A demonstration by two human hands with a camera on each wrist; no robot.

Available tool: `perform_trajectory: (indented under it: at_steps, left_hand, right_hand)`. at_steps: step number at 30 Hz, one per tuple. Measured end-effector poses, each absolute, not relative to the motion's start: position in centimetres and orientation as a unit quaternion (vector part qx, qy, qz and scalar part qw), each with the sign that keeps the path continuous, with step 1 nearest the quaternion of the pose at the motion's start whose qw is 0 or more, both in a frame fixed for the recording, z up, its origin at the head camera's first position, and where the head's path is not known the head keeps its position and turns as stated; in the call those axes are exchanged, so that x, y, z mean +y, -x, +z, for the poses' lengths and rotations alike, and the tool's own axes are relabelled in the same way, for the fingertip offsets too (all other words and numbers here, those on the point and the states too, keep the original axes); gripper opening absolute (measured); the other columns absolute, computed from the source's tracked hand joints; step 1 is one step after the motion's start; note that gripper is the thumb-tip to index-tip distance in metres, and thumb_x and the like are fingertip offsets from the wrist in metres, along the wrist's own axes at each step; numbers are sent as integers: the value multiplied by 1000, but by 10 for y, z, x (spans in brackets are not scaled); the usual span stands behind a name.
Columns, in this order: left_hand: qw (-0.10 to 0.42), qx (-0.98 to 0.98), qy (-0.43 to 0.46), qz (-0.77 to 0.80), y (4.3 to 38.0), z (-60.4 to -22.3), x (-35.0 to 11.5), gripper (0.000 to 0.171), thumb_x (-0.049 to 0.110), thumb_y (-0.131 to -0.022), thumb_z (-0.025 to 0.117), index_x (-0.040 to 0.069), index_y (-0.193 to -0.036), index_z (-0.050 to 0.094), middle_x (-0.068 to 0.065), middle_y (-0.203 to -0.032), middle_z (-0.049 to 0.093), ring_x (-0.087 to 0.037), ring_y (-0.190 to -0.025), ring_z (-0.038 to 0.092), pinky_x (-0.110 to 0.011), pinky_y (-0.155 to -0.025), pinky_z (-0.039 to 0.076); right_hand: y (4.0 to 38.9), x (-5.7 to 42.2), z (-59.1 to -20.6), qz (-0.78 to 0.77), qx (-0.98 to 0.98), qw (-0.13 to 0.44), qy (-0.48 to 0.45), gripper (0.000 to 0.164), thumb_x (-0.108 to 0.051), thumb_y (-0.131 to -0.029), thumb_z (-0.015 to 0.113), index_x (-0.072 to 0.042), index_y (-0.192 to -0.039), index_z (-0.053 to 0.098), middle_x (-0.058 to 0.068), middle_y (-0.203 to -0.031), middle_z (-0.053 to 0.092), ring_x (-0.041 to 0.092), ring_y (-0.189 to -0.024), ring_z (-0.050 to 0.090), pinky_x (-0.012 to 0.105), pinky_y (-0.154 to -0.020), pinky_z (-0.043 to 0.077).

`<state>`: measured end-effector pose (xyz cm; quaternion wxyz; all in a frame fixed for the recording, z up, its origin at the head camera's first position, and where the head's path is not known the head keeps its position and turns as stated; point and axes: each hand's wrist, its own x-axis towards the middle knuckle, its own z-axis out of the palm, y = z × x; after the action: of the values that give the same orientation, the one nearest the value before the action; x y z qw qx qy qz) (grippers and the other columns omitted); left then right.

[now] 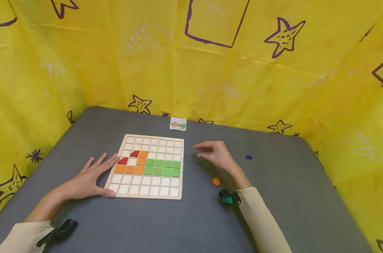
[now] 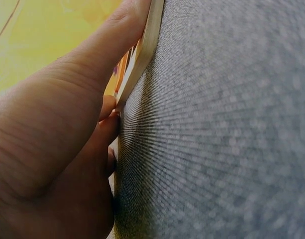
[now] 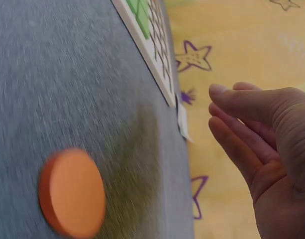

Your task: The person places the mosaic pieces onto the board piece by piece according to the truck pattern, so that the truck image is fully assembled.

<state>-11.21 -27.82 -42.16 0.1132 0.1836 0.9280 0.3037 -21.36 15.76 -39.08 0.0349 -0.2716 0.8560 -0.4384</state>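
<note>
A square wooden grid board (image 1: 144, 196) lies on the table, with orange and green square tiles and two red quarter-round tiles in its cells. My left hand (image 1: 88, 179) rests along the board's left side, fingers spread, thumb on the near left corner. In the left wrist view the thumb (image 2: 112, 45) lies against the board's edge. To the right of the board my right hand (image 1: 215, 154) hovers over the table, fingers slightly bent and apart from the thumb, holding nothing. An orange disc (image 3: 75, 194) lies on the table below that wrist.
A small dark blue half-round piece (image 1: 249, 157) lies farther right on the grey table (image 1: 140, 228). Behind the board is a small picture card (image 1: 178, 124) with a coloured grid pattern. Yellow patterned cloth (image 1: 178, 70) hangs around the table's back and sides.
</note>
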Motion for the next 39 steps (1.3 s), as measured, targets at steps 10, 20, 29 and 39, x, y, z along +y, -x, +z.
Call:
perform_trajectory:
  at_steps: [10,20,29,39]
  left_hand:
    - [110,926,-185,309,112,-422,-277,117,55,-69,82,15,-158,17,-19,-161,17,-45,-147,-2,-58,-112,-17]
    - [105,927,-192,306,113,-421,-278,117,52,-70,83,15,-158,16,-19,-161,18,-46,-147,-1,-59,-112,-16]
    - [109,926,-189,309,111,-420,-278,117,54,-70,82,15,-158,17,-18,-161,17,-46,-147,-1,-59,-112,-16]
    - [104,925,-195,308,111,-421,-278,117,52,-70,83,14,-158,17,-19,-161,17,-46,-147,0,-59,-112,-15]
  right_hand:
    - [215,199,-387,-443,866,30,230,32,0,-83,75,3,-115,70,15,-113,71,33,-105,68,40,-88,55]
    - [213,242,-389,-414,889,-4,197,32,-4,-83,76,-2,-114,73,13,-112,72,29,-102,69,38,-84,56]
    - [215,274,-398,-390,903,-14,180,31,-1,-83,76,-2,-114,73,13,-109,72,30,-99,70,26,-79,56]
    - [217,318,-409,-368,921,-20,127,33,-1,-83,76,-1,-116,72,15,-111,72,29,-100,70,10,-76,50]
